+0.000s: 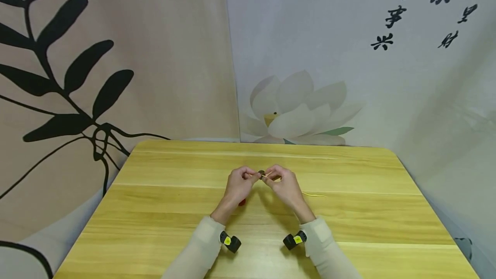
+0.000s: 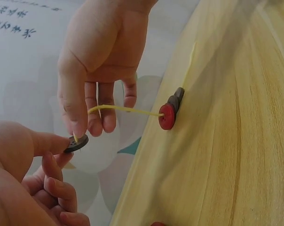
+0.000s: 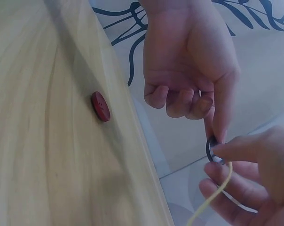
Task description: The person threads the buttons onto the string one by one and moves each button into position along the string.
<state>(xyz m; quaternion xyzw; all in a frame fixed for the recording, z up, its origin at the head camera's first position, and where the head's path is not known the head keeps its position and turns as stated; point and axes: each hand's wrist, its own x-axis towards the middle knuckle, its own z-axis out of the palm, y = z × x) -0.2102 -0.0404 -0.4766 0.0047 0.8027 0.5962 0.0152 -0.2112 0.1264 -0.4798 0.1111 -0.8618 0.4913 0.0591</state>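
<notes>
My left hand (image 1: 237, 185) pinches a dark round button (image 2: 76, 143) with several small holes between thumb and forefinger. Close against it, the thumb and forefinger of my right hand (image 1: 286, 186) pinch the end of a yellow cord (image 2: 128, 109) at the button's face. From those fingertips the cord runs to a red button (image 2: 167, 117) threaded on it, with dark buttons (image 2: 175, 100) stacked behind. Both hands meet above the wooden table. The right hand's other fingers hang loosely in the left wrist view.
A loose red button (image 3: 100, 106) lies on the wooden table (image 1: 155, 227), close to my left wrist in the head view. The cord's far end trails over the tabletop to the right of my right hand. Printed cloth hangs (image 1: 186, 55) behind the table.
</notes>
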